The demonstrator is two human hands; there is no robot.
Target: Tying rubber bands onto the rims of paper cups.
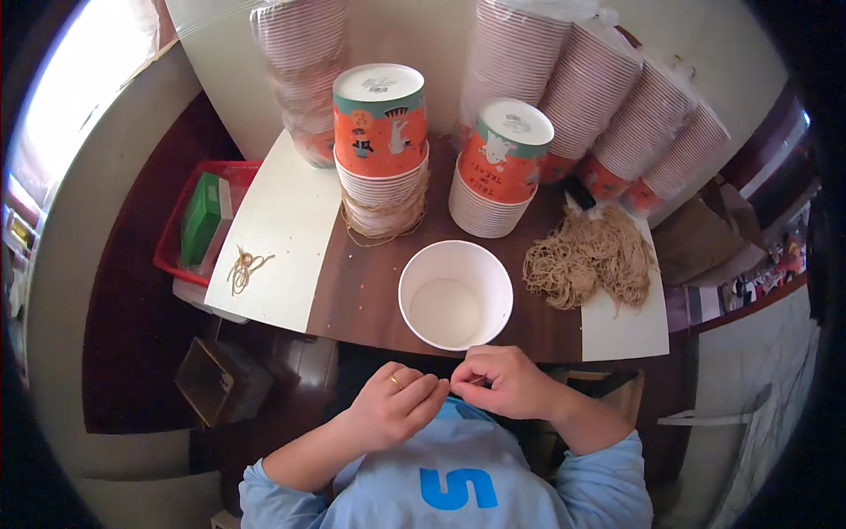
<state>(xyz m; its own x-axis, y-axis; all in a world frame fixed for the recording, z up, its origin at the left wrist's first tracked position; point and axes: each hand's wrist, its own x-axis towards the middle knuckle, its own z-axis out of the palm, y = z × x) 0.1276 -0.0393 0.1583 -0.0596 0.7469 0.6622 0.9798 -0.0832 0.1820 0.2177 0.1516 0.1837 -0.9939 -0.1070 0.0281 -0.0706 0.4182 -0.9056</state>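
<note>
Just off the table's front edge, my left hand [398, 404] and my right hand [502, 381] meet fingertip to fingertip. Both are closed in a pinch; whatever thin thing they hold is too small to make out. Beyond them a white paper bucket [445, 316] stands with its open mouth toward me, its inside bare. Behind it are two stacks of upside-down paper buckets, orange and green on top: a left stack [379, 132] with loops of tan string [383, 220] around its lower part, and a right stack [502, 163].
A tangled heap of tan string [590, 256] lies at the table's right, a small bunch of string [247, 267] at its left. Tall bagged bucket stacks [595, 84] line the back. A red basket [167, 251] holds a green box [201, 220]. Below left stands a bin [211, 388].
</note>
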